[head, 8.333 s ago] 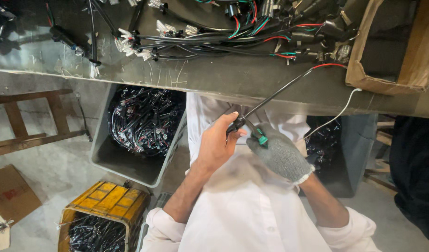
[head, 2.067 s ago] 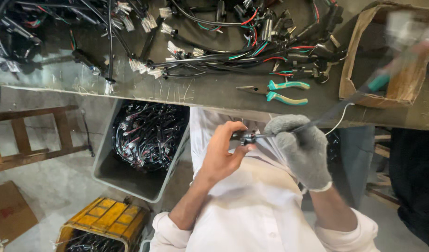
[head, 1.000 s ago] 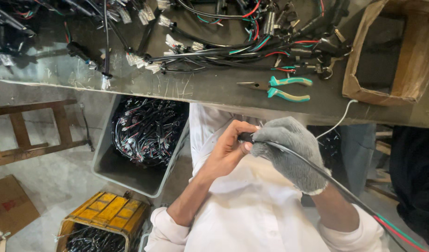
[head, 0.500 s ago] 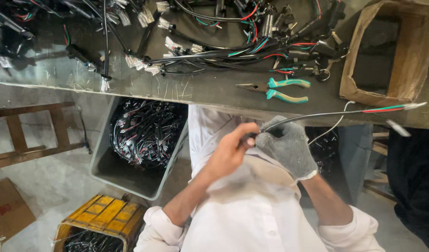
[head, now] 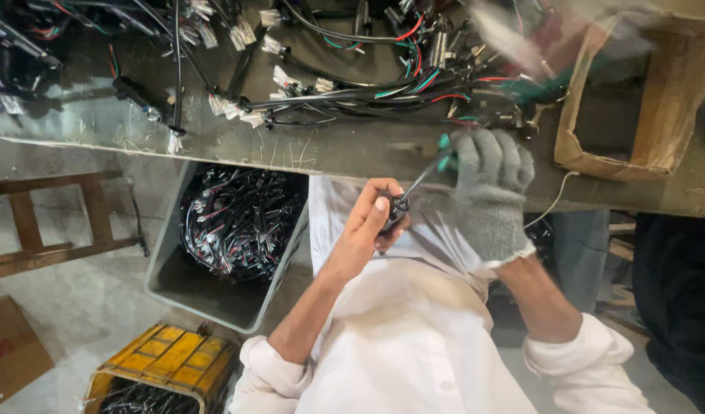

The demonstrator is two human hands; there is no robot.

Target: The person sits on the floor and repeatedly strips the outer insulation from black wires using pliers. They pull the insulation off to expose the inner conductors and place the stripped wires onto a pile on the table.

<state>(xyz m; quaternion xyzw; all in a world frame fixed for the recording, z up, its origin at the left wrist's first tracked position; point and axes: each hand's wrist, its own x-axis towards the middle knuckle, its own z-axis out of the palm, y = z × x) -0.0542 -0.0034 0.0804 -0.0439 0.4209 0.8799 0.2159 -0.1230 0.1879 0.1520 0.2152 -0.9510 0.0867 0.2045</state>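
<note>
— Nearest, at lower centre?
— White shirt [head: 414, 337], sleeves rolled at both elbows. Bare left hand [head: 372, 222] at centre, thumb and fingers pinching the dark end of a thin black cable [head: 414, 188].
— And beside it?
— Gloved right hand [head: 490, 192], grey knit glove, just right of centre, fingers curled shut around green-handled pliers [head: 443, 152] at the table's near edge. Cable running from the left pinch up toward that glove; whether touching the pliers, cannot tell.
— Below the table, left side?
— Grey bin [head: 168, 276] full of black wire bundles, left of centre. Yellow crate [head: 164, 364] at lower left, more wires inside. Wooden frame [head: 30, 222] at far left, flat cardboard [head: 11, 345] in the bottom left corner.
— Farther up?
— Worn grey table [head: 345, 149] across the upper half. On it, a tangle of wire harnesses [head: 368, 84] with red, green and black leads and white connectors, upper centre. Open cardboard box [head: 644, 100] at upper right, a thin white wire [head: 556, 201] hanging off the edge beneath it. Blurred shape above the glove, too smeared to tell.
</note>
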